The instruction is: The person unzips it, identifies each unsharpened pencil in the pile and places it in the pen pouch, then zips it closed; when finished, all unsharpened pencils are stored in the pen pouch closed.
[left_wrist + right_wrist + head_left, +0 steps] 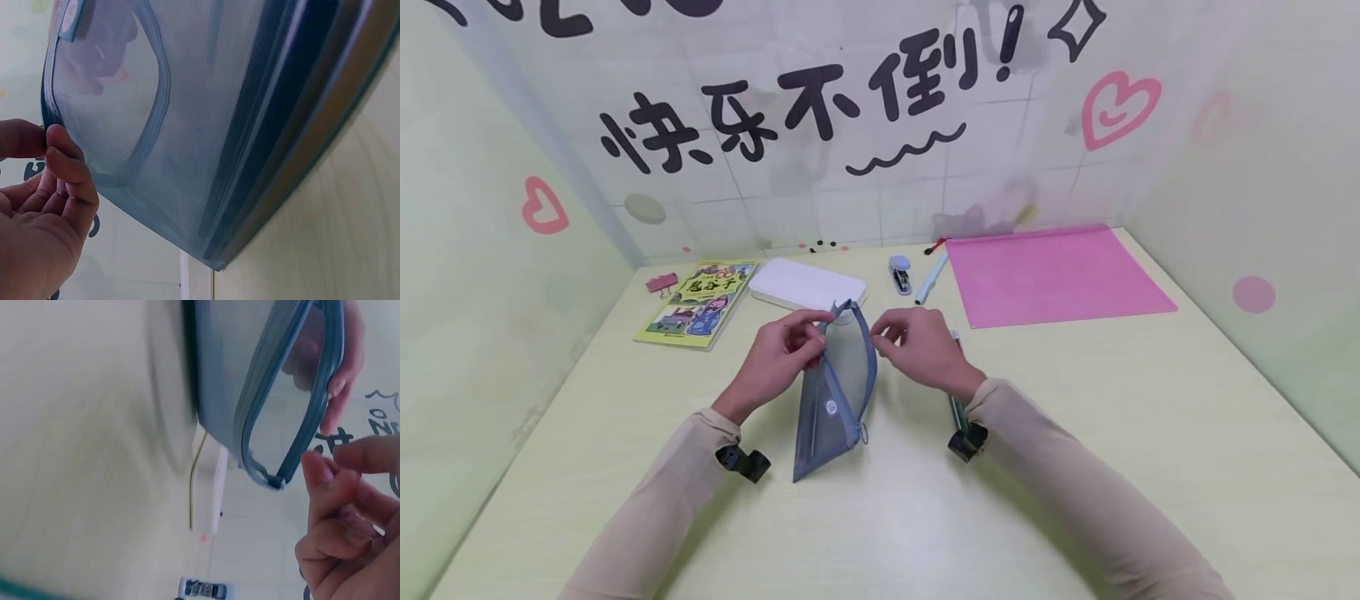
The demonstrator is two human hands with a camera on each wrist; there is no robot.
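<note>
I see a blue mesh pouch point(835, 392) standing up on the pale green table point(1075, 467), near the middle, with its zipper open at the top. My left hand point(778, 354) pinches the pouch's left edge between thumb and fingers point(65, 162). My right hand point(921, 342) is at the other side of the opening, fingers point(325, 487) curled close together. It looks like it touches the zipper end, but I cannot tell for sure if it holds it.

Behind the pouch lies a white box point(807, 285). To its left are a picture book point(700, 302) and a pink clip point(660, 283). To its right are a small stapler point(900, 274), a white pen point(930, 277) and a big pink folder point(1052, 273).
</note>
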